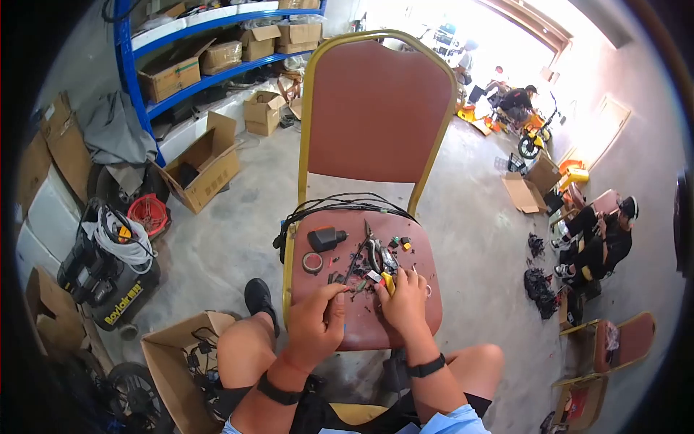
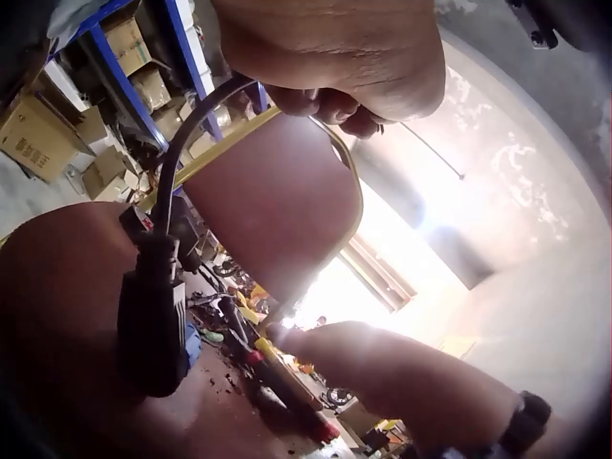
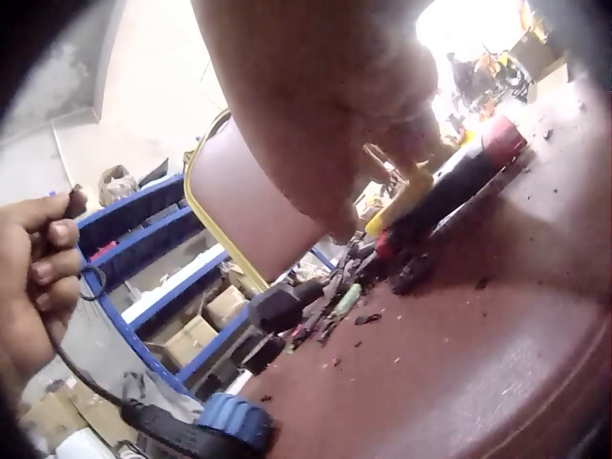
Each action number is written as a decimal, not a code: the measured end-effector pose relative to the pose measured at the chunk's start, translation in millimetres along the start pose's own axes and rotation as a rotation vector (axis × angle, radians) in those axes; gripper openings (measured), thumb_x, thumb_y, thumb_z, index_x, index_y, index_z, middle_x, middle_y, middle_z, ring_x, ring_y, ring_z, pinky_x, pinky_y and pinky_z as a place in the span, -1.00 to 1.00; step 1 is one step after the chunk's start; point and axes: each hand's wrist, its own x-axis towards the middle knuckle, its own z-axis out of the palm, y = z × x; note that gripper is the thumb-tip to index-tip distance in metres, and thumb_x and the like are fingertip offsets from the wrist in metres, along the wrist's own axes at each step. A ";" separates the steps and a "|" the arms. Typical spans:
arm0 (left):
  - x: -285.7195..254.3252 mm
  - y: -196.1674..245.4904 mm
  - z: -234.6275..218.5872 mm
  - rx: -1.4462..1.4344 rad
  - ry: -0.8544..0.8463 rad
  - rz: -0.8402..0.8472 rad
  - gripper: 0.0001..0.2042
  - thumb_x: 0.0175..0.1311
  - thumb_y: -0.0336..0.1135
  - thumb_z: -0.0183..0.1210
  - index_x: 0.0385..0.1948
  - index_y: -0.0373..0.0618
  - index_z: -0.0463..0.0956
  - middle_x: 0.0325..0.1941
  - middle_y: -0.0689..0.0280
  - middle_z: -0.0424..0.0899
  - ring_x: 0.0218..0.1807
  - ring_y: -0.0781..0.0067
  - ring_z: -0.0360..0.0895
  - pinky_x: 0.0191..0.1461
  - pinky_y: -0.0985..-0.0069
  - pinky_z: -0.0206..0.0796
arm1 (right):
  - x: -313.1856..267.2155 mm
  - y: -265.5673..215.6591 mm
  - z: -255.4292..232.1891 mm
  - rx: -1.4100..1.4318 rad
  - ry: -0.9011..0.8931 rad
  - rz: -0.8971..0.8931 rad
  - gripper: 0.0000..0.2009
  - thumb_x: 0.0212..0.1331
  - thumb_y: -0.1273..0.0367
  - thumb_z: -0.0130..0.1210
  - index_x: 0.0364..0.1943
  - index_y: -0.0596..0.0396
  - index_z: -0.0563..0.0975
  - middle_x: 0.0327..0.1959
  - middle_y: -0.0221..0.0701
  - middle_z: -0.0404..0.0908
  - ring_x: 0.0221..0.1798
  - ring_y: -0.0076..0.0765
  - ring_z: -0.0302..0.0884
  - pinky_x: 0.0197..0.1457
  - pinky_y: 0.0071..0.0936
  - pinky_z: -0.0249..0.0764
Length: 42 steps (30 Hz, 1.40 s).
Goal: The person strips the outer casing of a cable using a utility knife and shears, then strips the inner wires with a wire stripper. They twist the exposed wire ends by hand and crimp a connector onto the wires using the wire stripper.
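Observation:
My left hand (image 1: 316,322) is over the near left part of the brown chair seat (image 1: 354,336), holding a thin black cable (image 2: 173,172) between curled fingers. From the hand the cable curves down to a thick black plug (image 2: 153,325) with a blue part (image 3: 234,419). My right hand (image 1: 405,300) rests low over the seat, fingers bent around a tool with yellow, red and black handles (image 3: 449,191); its head is hidden. Just beyond lie pliers (image 1: 373,249), small cut scraps, a roll of tape (image 1: 312,262) and a black-and-orange object (image 1: 327,238).
A bundle of black cables (image 1: 347,205) lies across the back of the seat, before the backrest (image 1: 376,108). On the left are an open carton (image 1: 206,170), blue shelving (image 1: 217,83) and a box of cables (image 1: 170,362). A seated person (image 1: 611,242) is at the right.

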 end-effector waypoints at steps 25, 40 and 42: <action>3.6 104.5 118.2 0.159 -0.524 0.074 -0.59 0.46 -0.39 -0.09 0.27 -0.34 0.19 0.02 -0.01 0.56 0.11 0.21 0.53 0.19 0.42 0.33 | -11.7 11.4 -144.0 1.742 0.063 0.482 -0.94 0.26 0.51 0.10 -0.28 0.26 0.53 -0.18 -0.37 0.55 -0.22 -0.57 0.49 -0.12 -0.61 0.44; -0.2 96.8 212.4 -0.346 -0.264 -0.441 -0.58 0.51 -0.10 -0.06 0.18 -0.23 0.33 -0.06 0.30 0.56 -0.03 0.57 0.48 0.05 0.61 0.33 | -4.9 46.8 -128.5 2.093 0.336 0.861 -0.93 0.32 0.50 0.03 -0.17 0.18 0.47 -0.18 -0.43 0.55 -0.12 -0.57 0.49 -0.02 -0.60 0.45; 3.6 95.4 215.4 -0.383 -0.238 -0.483 -0.65 0.50 -0.13 -0.04 0.10 -0.20 0.40 -0.07 0.32 0.55 -0.07 0.60 0.48 0.02 0.63 0.34 | -2.4 47.3 -128.9 2.132 0.332 0.915 -0.92 0.33 0.48 0.05 -0.17 0.17 0.46 -0.19 -0.43 0.54 -0.13 -0.58 0.49 -0.04 -0.62 0.45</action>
